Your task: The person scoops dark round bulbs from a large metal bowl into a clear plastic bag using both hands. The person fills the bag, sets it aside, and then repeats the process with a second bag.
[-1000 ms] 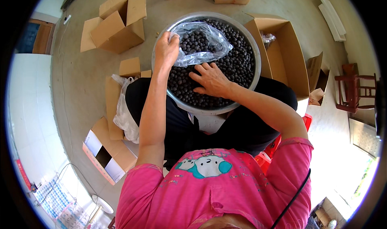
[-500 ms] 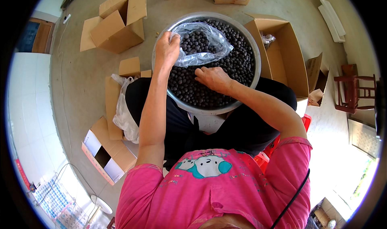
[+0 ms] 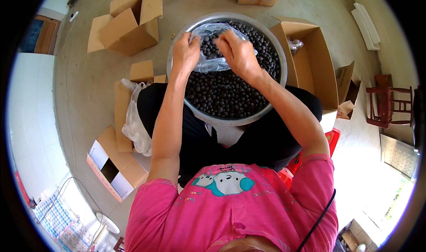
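A wide metal basin [image 3: 283,64] full of small dark round balls [image 3: 226,92] stands in front of my knees. On the balls rests a clear plastic bag [image 3: 213,66], its mouth spread and more of the balls inside. My left hand [image 3: 186,53] pinches the bag's rim at the left. Over the bag's mouth hangs my right hand [image 3: 238,53], fingers curled downward. Its fingertips are partly hidden, and I cannot make out what is in them.
Open cardboard boxes stand around me: one at the far left [image 3: 128,27], one right of the basin [image 3: 310,61], one at near left [image 3: 116,167]. A white plastic bag [image 3: 137,123] hangs from another box. A wooden chair [image 3: 389,104] is at the right.
My right hand has risen from the balls in the basin and moved forward over the bag's mouth. The left hand keeps its hold on the bag's rim.
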`<action>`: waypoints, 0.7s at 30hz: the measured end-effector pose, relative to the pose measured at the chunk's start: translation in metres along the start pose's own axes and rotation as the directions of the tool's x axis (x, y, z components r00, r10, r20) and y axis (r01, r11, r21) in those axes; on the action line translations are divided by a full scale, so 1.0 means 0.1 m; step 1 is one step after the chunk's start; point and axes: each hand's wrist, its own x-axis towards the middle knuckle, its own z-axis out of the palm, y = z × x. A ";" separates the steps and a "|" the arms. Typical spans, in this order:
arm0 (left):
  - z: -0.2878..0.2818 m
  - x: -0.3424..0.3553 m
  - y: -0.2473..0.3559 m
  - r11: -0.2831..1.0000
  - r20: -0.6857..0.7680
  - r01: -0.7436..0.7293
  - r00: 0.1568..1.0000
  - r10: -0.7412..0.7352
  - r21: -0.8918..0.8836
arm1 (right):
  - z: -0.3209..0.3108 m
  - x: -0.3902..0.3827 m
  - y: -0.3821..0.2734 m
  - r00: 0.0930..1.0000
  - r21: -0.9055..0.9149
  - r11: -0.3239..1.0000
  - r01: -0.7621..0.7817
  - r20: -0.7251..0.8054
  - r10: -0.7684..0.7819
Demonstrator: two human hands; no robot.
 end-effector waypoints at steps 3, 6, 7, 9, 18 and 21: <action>0.03 0.01 -0.06 0.999 -0.029 -0.046 0.999 0.045 -0.018 | 0.06 0.25 -0.01 0.989 0.075 0.997 -0.013 -0.144 0.023; 0.03 0.00 -0.05 1.000 -0.008 -0.014 1.000 0.014 -0.026 | 0.21 0.37 0.07 0.982 0.139 0.981 -0.132 -0.114 0.148; 0.03 0.00 -0.05 1.000 0.003 0.002 1.000 -0.002 -0.024 | 0.26 0.35 0.18 0.995 0.092 0.995 -0.044 -0.081 0.052; 0.03 0.01 -0.05 1.000 0.005 0.011 1.000 -0.011 -0.016 | 0.39 0.28 0.44 0.990 0.009 0.990 0.139 -0.005 -0.139; -0.01 -0.04 0.07 0.999 -0.004 0.045 0.999 -0.045 0.010 | -0.13 0.02 0.52 0.910 -0.135 0.991 -0.008 0.409 0.063; 0.00 -0.04 0.07 0.998 0.004 0.056 0.998 -0.056 -0.033 | -0.23 -0.26 0.52 0.822 -0.363 0.930 0.066 0.548 0.155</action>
